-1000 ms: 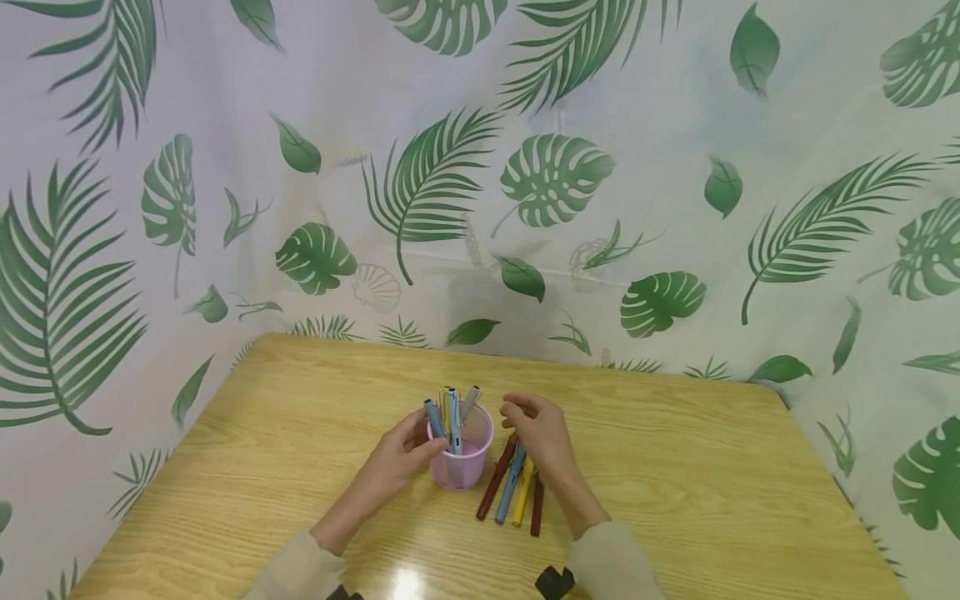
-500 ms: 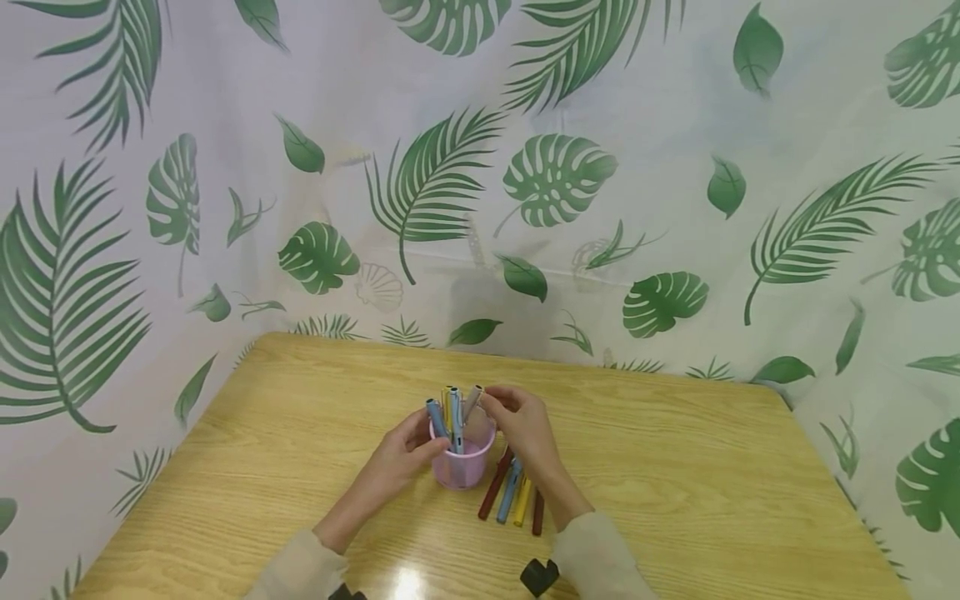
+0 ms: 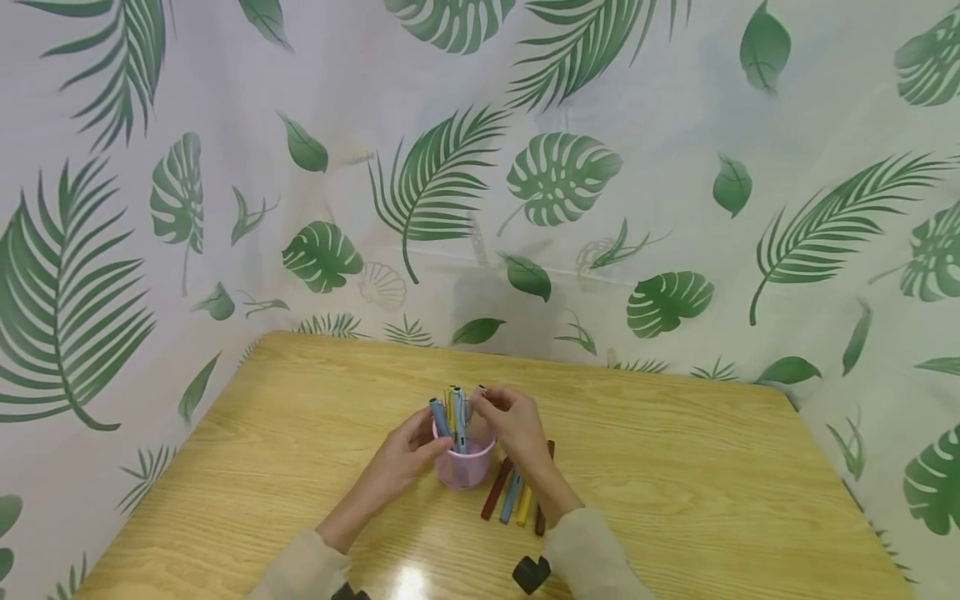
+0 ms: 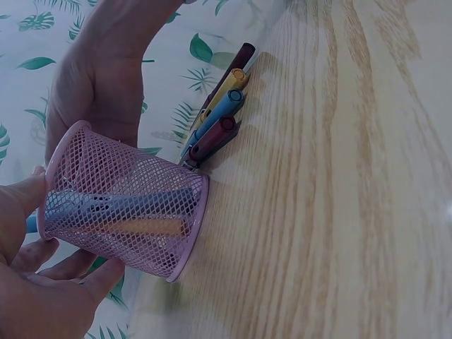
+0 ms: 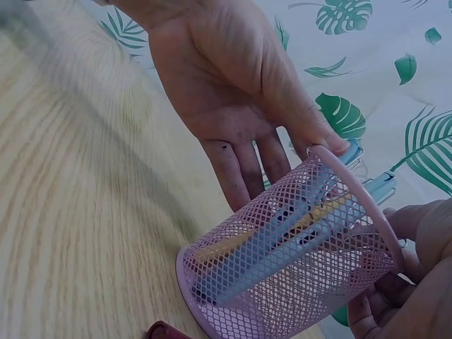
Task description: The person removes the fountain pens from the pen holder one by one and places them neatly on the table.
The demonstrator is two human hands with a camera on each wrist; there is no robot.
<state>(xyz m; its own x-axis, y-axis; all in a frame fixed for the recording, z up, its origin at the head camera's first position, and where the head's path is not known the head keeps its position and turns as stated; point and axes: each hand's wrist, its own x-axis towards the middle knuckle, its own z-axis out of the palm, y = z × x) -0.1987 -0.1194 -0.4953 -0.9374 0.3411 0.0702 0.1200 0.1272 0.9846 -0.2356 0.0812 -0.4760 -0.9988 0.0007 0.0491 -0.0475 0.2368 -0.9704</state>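
A pink mesh pen cup (image 3: 467, 475) stands upright on the table with several pens in it, among them blue pens (image 5: 265, 236) and a yellow one (image 5: 222, 248). My left hand (image 3: 407, 457) grips the cup from its left side, thumb at the rim. At the right of the rim, my right hand (image 3: 517, 423) pinches the top of a grey pen (image 3: 480, 390) that leans in the cup. Its fingertips are partly hidden by the cup in the right wrist view. Beside the cup lie a dark red pen (image 3: 495, 493), a blue pen (image 3: 511, 500), a yellow pen (image 3: 523, 507) and another dark red pen (image 3: 541, 520).
The wooden table (image 3: 675, 467) extends to both sides of the hands. Behind it hangs a white cloth (image 3: 450, 283) printed with green leaves. The right forearm passes over the loose pens and covers part of them.
My right hand has moved left from above the loose pens to the cup's rim and taken hold of the grey pen. The left hand keeps its hold on the cup.
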